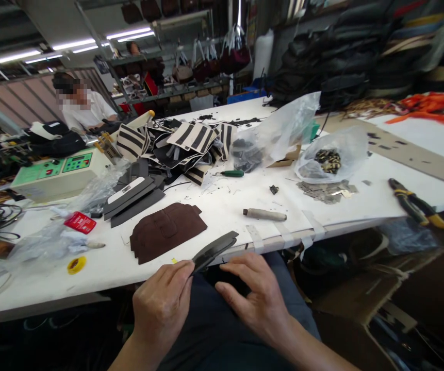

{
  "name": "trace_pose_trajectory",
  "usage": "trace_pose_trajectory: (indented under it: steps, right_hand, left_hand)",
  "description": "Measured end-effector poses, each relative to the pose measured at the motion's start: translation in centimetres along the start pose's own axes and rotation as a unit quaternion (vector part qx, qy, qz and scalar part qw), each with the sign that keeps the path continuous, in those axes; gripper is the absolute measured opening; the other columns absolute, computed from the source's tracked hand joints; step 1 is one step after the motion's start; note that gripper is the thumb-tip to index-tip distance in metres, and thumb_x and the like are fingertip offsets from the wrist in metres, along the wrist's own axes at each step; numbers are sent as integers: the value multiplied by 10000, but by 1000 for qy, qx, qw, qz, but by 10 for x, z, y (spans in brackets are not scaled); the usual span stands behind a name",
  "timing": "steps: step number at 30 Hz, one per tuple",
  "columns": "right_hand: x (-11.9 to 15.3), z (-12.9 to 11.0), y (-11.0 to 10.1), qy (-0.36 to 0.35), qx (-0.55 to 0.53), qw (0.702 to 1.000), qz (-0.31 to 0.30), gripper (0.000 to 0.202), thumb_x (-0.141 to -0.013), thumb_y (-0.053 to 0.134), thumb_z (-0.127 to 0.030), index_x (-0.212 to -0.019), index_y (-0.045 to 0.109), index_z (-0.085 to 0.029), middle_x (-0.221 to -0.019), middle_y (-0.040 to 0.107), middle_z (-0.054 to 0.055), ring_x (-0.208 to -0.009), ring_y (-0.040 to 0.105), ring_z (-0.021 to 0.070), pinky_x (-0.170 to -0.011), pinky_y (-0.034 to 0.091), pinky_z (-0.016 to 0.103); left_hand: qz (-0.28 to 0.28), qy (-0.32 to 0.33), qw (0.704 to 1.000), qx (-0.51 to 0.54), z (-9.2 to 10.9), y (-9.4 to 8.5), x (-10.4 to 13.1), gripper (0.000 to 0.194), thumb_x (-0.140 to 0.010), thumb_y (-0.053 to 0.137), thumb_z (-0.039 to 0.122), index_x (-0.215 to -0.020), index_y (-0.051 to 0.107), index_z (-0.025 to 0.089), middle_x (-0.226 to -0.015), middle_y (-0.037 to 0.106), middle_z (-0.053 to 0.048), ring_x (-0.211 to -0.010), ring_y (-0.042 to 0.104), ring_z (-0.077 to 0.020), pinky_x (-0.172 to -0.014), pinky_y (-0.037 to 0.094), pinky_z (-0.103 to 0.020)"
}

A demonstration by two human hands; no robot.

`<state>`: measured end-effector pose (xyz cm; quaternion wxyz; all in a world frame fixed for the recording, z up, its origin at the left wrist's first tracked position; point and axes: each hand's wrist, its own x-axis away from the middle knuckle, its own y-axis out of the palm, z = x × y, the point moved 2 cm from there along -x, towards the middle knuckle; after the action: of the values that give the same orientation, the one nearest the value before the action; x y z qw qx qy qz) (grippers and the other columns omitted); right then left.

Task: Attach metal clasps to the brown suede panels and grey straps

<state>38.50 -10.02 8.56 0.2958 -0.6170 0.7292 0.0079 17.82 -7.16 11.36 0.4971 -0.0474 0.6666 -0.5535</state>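
My left hand (162,304) pinches one end of a dark grey flat piece (214,250), which looks like layered leather or fabric, tilted up over the table's front edge. Just right of it is my right hand (256,292), thumb and fingers apart, holding nothing. Behind the left hand lies a dark brown cut panel (167,232) with a stitched shape on it. A stack of similar dark grey panels (133,200) rests farther back, the top one bearing a white strip with a small metal fitting. A grey wrapped stick (265,214) lies beyond my right hand.
Striped pieces (191,139) are heaped at the back. Around the white table (222,198) are a green-handled tool (232,173), a bag of metal parts (328,161), pliers (417,203), yellow tape (76,265) and a green-panelled machine (61,175). A person (84,105) sits across the table.
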Motion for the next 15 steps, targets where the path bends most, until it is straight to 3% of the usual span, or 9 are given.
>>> trace_pose_trajectory:
  steps: [3,9,12,15]
  right_hand:
    - [5,7,18,139,-188,970,-62,358,-917,767,-447,-1201,764,-230,-1165,755,70,-1085,683,273,-965,532,394]
    - [11,30,44,277,-474,833,-74,429,-914,741,-520,-1191,750,-193,-1087,769,71,-986,714,254,-926,542,378]
    - [19,51,52,344,-545,764,-36,405,-895,762,-514,-1120,748,-178,-999,770,77,-891,723,228,-838,547,341]
    - [28,74,55,395,-556,731,1,410,-840,823,-529,-1022,742,-172,-935,761,61,-814,709,186,-795,541,297]
  left_hand:
    - [-18,20,1000,11,17,9,10,313,-950,583,15,-1218,673,148,-1110,783,-93,-979,743,-220,-889,594,-354]
    - [-69,25,997,9,34,28,30,479,-948,591,134,-1426,575,138,-1365,688,-161,-1214,663,-313,-1008,584,-472]
    - [-114,34,992,30,30,45,37,543,-929,596,158,-1469,541,146,-1438,640,-167,-1297,607,-339,-1087,538,-541]
    - [-152,32,987,45,23,69,41,596,-916,590,156,-1506,504,147,-1501,590,-169,-1353,567,-336,-1124,513,-539]
